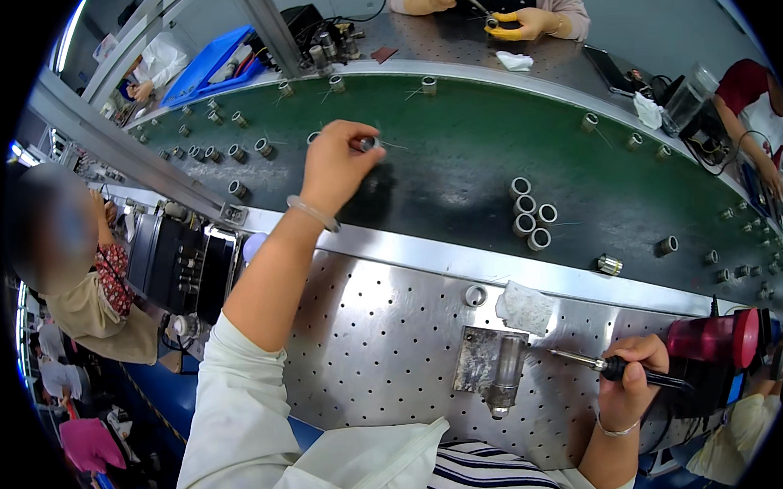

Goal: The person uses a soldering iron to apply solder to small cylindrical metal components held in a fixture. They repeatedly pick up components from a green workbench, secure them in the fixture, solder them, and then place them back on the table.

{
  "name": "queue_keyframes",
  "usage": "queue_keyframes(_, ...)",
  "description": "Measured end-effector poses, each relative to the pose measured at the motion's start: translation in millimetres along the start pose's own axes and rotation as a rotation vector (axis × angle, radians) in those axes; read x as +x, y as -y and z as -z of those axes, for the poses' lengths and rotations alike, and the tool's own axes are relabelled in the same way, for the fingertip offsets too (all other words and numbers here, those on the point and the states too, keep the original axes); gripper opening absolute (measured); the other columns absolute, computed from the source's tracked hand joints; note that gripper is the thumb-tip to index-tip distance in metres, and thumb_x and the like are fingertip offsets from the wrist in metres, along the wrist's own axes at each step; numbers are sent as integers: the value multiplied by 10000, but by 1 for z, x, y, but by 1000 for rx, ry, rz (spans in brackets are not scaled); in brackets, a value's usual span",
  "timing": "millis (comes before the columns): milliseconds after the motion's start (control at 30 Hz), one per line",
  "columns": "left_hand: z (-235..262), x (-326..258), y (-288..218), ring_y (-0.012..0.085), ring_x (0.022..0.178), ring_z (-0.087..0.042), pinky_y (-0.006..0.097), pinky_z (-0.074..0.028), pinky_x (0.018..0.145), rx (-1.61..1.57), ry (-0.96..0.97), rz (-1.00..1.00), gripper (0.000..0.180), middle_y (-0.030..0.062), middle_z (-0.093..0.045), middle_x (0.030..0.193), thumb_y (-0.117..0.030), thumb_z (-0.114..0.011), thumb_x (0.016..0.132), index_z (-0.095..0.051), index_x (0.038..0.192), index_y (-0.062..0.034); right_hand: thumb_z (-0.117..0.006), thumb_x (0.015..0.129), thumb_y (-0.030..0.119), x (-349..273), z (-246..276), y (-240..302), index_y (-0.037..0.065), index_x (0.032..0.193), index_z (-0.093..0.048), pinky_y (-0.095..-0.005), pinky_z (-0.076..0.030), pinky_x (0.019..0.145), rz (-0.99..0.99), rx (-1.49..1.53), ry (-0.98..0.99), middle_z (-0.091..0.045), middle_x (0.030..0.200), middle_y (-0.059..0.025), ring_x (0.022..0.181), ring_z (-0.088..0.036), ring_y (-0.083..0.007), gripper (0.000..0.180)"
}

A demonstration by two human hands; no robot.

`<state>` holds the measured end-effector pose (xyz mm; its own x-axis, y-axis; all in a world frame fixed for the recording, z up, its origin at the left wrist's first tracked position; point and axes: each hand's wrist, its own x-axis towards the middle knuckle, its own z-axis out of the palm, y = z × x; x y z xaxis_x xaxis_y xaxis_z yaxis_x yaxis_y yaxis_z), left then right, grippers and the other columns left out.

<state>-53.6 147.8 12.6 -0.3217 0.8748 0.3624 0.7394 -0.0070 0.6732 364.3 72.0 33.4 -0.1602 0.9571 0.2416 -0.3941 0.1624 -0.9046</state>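
Stretched out over the green belt [432, 181], my left hand [337, 166] pinches a small metal ring-shaped part [368, 144] between thumb and fingers. Thin wires stick out from it to the right. My right hand [632, 381] grips a soldering iron [614, 368] by its black handle, its bare tip pointing left above the perforated metal worktop [370, 350]. Just left of that tip, a metal cylinder [507, 369] lies on a stained metal plate [473, 360]. Beyond the plate are a small open metal ring [475, 296] and a white pad [525, 308].
Several upright metal rings [524, 205] cluster on the belt, with more scattered left and right. A red container [714, 339] stands at the worktop's right. A metal post [134, 151] rises at left. Across the belt, a co-worker's yellow-covered fingers [513, 26] hold a part beside a tool.
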Motion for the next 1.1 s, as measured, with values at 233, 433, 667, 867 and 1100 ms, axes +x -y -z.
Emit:
queue_keyframes(233, -14, 13, -14, 261, 963, -552, 347, -464, 803, 361, -9, -230, 410, 97, -584, 1030, -144, -765, 668, -633, 1049, -70, -708, 781, 147, 2, 8, -2, -31, 789, -553, -205, -424, 439, -61, 52, 12, -581, 638, -122, 458, -539, -129, 237)
queue_keyframes(433, -78, -9, -99, 296, 1118, -474, 369, -372, 961, -76, 467, -562, 418, 105, -521, 1189, 34, -568, 731, -610, 1123, -103, -697, 783, 134, 1, 14, 0, -35, 793, -559, -205, -431, 442, -66, 52, 13, -585, 647, -122, 464, -545, -127, 218)
queue_keyframes(667, -107, 5, -89, 281, 1008, -527, 352, -435, 864, -149, 554, -515, 421, 105, -580, 1084, 26, -607, 722, -612, 1128, -84, -719, 772, 164, 3, 10, 6, -30, 790, -547, -202, -424, 425, -36, 70, -10, -577, 638, -120, 456, -536, -125, 260)
queue_keyframes(867, -81, -19, -65, 237, 770, -582, 332, -476, 681, -11, 368, -367, 235, 95, -583, 896, -51, -686, 723, -614, 947, -39, -730, 774, 192, -4, 9, 8, -18, 778, -522, -209, -413, 408, -7, 74, -22, -574, 633, -121, 427, -520, -125, 296)
queue_keyframes(1100, 33, -59, 6, 219, 802, -591, 295, -480, 639, 209, 208, -28, 317, 96, -603, 922, -75, -728, 689, -610, 982, -40, -716, 775, 218, -6, -2, 13, 9, 751, -494, -215, -364, 430, -72, 41, 25, -514, 593, -55, 462, -472, -105, 306)
